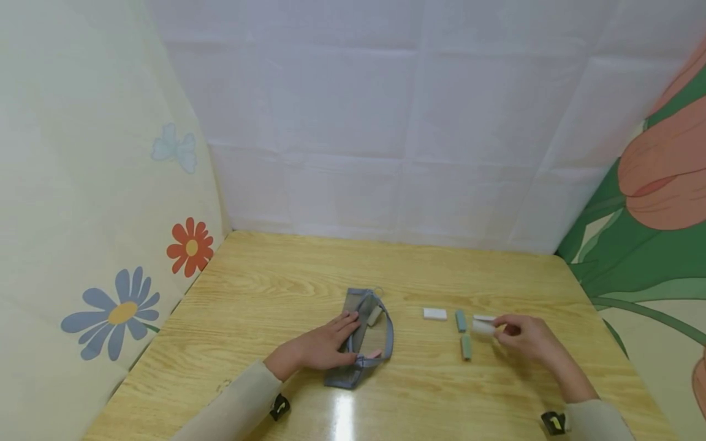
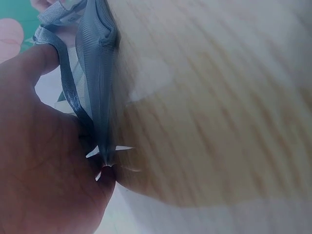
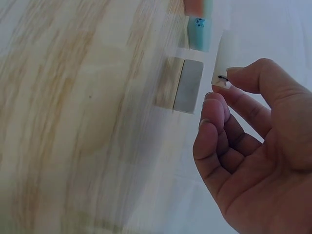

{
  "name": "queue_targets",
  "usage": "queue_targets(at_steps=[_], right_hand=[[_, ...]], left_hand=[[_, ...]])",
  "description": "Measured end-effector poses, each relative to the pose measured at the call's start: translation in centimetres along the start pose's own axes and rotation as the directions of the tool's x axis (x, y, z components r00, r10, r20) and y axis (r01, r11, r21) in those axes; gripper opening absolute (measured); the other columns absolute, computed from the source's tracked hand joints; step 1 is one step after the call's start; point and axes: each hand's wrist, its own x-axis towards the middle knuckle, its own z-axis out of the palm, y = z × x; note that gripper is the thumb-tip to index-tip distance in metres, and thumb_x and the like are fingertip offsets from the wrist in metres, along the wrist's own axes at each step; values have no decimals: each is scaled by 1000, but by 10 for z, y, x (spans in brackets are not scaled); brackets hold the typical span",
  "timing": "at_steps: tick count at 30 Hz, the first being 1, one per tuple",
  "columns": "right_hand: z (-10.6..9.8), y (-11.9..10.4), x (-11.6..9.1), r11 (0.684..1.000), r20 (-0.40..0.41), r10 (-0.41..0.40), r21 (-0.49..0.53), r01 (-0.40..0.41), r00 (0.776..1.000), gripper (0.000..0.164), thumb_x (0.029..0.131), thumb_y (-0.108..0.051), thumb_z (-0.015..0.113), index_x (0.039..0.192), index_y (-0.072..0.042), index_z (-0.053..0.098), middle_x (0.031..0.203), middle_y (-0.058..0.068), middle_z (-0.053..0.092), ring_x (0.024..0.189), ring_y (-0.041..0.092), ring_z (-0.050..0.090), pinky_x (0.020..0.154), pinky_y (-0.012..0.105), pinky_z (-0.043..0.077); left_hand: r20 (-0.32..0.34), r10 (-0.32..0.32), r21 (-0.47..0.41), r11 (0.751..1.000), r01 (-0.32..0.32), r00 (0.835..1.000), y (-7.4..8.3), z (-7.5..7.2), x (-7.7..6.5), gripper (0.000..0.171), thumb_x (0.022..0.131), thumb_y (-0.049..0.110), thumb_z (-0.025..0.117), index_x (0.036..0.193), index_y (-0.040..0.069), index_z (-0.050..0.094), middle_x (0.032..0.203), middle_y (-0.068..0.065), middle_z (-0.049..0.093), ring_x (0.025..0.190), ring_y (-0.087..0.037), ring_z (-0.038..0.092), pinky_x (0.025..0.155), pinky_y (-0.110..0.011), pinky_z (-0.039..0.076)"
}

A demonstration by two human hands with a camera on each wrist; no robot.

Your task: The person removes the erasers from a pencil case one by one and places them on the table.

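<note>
A grey-blue mesh zip pouch (image 1: 360, 381) lies on the table with its mouth spread apart. My left hand (image 1: 325, 346) grips it, thumb at the near edge of the mouth and fingers on the left side. Within the pouch are a greyish block (image 1: 375, 315) and a pink piece (image 1: 374, 353). My right hand (image 1: 526, 337) pinches a white eraser (image 3: 224, 58) with a small printed face, between thumb and forefinger, above the table. Beneath it another white eraser (image 3: 189, 87) lies on the table. Left of that hand are a blue-green eraser (image 1: 461, 321) and a green one with an orange end (image 1: 466, 347).
A further white eraser (image 1: 435, 314) lies between the pouch and the coloured ones. The wood-grain table (image 1: 276, 263) meets a pale hanging sheet (image 1: 342, 122) at the back. Flower-printed cloths (image 1: 83, 202) hang at both sides.
</note>
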Motion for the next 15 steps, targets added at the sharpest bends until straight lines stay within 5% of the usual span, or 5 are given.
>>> queue_targets(at_steps=[15], right_hand=[[1, 11, 3, 997, 46, 82, -7, -81, 996, 22, 90, -15, 74, 110, -5, 76, 82, -1, 66, 71, 14, 54, 60, 27, 43]], left_hand=[[13, 8, -1, 1000, -8, 1000, 0, -1, -1, 81, 100, 54, 48, 161, 7, 24, 170, -9, 14, 156, -29, 9, 124, -46, 21]])
